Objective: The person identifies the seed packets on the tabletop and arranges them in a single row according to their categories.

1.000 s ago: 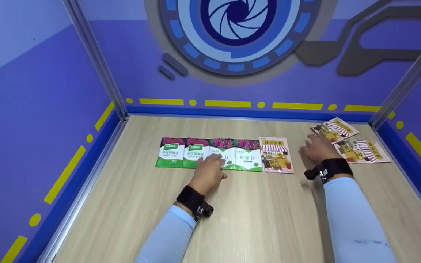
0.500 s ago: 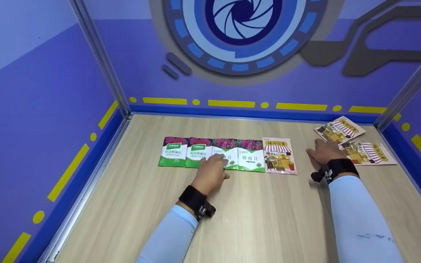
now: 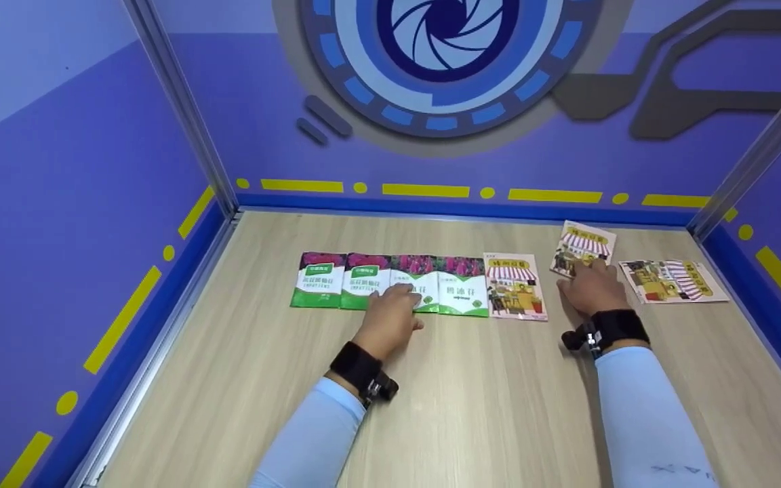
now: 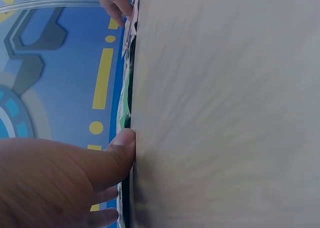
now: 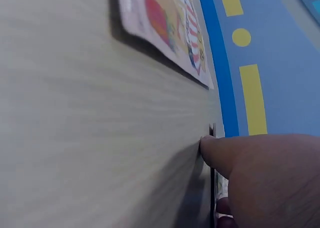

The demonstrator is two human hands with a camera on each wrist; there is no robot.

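In the head view, my left hand [image 3: 387, 322] rests with relaxed fingers over the lower edges of the middle packets in a row of green-and-white flower seed packets [image 3: 462, 288]. At the row's right end lies a pink packet [image 3: 516, 291] with a striped awning print. My right hand [image 3: 594, 288] presses its fingers on the lower part of a second pink packet [image 3: 584, 242], which lies tilted. In the right wrist view, the right thumb [image 5: 212, 150] is down at that packet's near edge. A third pink packet [image 3: 675, 281] lies sideways to the right of this hand.
The wooden table [image 3: 458, 407] is enclosed by a purple-blue back wall [image 3: 255, 102] and side walls with yellow marks. Metal posts [image 3: 180, 102] stand at the back corners. Each wrist wears a black strap [image 3: 356, 362] with a small camera.
My right hand has slid the upper pink packet leftward, away from the sideways one, and turned it more upright. The left hand has stayed on the green packets.
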